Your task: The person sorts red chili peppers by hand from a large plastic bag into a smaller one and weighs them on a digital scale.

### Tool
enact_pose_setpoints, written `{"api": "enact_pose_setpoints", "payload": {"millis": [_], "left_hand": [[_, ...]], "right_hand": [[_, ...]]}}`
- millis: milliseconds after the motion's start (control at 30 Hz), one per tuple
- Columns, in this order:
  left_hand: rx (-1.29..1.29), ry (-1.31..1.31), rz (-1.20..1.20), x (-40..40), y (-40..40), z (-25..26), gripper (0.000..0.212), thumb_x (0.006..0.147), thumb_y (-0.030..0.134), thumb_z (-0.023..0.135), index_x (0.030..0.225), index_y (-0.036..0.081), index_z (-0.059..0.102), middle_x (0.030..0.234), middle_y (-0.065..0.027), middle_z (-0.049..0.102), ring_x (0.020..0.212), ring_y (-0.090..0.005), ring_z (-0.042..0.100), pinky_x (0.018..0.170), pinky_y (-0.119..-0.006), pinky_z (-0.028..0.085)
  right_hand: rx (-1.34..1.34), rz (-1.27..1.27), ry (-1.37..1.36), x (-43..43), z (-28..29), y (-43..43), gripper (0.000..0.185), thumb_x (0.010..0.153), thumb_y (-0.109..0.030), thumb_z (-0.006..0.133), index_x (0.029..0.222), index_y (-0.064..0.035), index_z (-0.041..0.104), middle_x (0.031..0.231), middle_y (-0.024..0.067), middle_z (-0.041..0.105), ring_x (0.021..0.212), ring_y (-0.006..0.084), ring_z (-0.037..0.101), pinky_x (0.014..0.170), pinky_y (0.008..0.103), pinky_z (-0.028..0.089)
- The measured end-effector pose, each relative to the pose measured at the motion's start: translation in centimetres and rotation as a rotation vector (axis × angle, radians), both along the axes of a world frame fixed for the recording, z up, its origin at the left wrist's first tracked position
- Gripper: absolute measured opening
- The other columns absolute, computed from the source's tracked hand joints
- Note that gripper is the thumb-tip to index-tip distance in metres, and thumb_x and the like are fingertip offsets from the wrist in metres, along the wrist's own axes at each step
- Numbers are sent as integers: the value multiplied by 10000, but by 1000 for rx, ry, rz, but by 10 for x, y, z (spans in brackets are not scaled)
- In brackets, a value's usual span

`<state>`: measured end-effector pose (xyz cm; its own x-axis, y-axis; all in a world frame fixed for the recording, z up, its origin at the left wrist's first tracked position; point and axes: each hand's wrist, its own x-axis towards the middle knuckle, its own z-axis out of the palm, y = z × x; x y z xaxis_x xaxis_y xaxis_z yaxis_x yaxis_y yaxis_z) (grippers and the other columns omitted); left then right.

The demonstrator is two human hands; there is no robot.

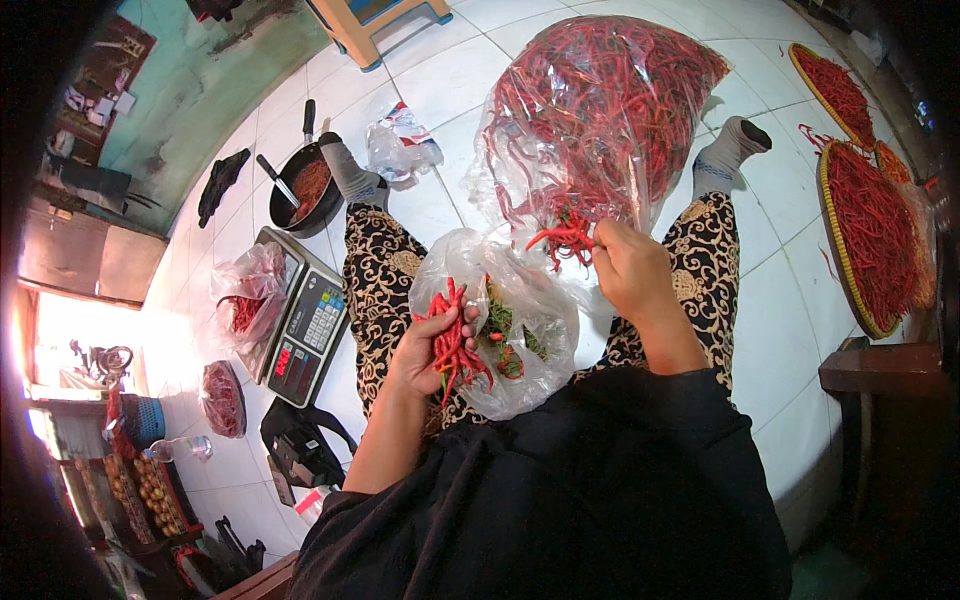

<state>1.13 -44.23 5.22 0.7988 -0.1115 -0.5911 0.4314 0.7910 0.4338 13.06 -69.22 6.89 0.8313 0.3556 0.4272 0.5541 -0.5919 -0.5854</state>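
My left hand [430, 346] grips a bunch of red chili peppers [452, 349] over the left side of an open clear plastic bag [555, 315]. Green chili stems and scraps [501, 321] with a few red pieces lie inside that bag, between my legs. To the right, my right hand [628, 262] pinches some red chilies at the mouth of a large clear plastic bag [600, 112] packed with long red chilies. Its fingertips are partly hidden by the hand.
A digital scale [311, 330] at the left bears a plastic bag of chilies [251, 292]. Beyond it are a frying pan [330, 206] and a crumpled plastic bag [401, 150]. Woven trays of chilies [862, 247] lie at the right; a plastic stool [360, 37] stands at the top.
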Motion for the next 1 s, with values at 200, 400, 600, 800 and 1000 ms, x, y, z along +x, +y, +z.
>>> {"api": "enact_pose_setpoints", "payload": {"millis": [200, 400, 600, 800, 1000], "left_hand": [[-1, -3, -117, -3, -2, 1, 229, 830, 91, 518, 1041, 6, 498, 978, -159, 594, 755, -239, 609, 675, -349, 530], [205, -36, -294, -5, -21, 11, 282, 769, 21, 597, 1031, 18, 493, 846, -114, 604, 657, -188, 609, 606, -318, 532], [238, -18, -269, -7, -15, 14, 257, 740, 17, 603, 977, 21, 505, 733, -82, 570, 574, -165, 567, 519, -296, 495], [315, -59, -401, -14, -4, 28, 221, 689, -8, 604, 888, 10, 508, 635, -55, 509, 475, -116, 462, 419, -226, 354], [436, -137, -641, -21, 20, 54, 256, 585, 26, 632, 816, -13, 530, 640, -54, 526, 462, -98, 443, 421, -215, 336]], "right_hand": [[-71, 478, 224, -27, -5, 24, 77, 706, -118, 520, 740, -57, 487, 674, 130, 530, 641, 325, 542, 547, 412, 407], [-156, 465, 110, -50, -17, 53, 101, 704, -120, 522, 738, -43, 466, 684, 110, 535, 668, 321, 545, 547, 428, 411], [5, 513, -25, -52, -13, 57, 83, 720, -102, 510, 774, -43, 487, 733, 116, 537, 699, 311, 548, 583, 411, 421], [71, 633, 50, -65, -10, 62, 56, 744, -87, 525, 759, -62, 477, 681, 92, 496, 657, 279, 536, 546, 391, 410], [427, 1043, 1073, -73, -14, 70, 100, 822, -161, 512, 886, -84, 510, 696, 38, 509, 622, 132, 517, 541, 287, 409]]}}
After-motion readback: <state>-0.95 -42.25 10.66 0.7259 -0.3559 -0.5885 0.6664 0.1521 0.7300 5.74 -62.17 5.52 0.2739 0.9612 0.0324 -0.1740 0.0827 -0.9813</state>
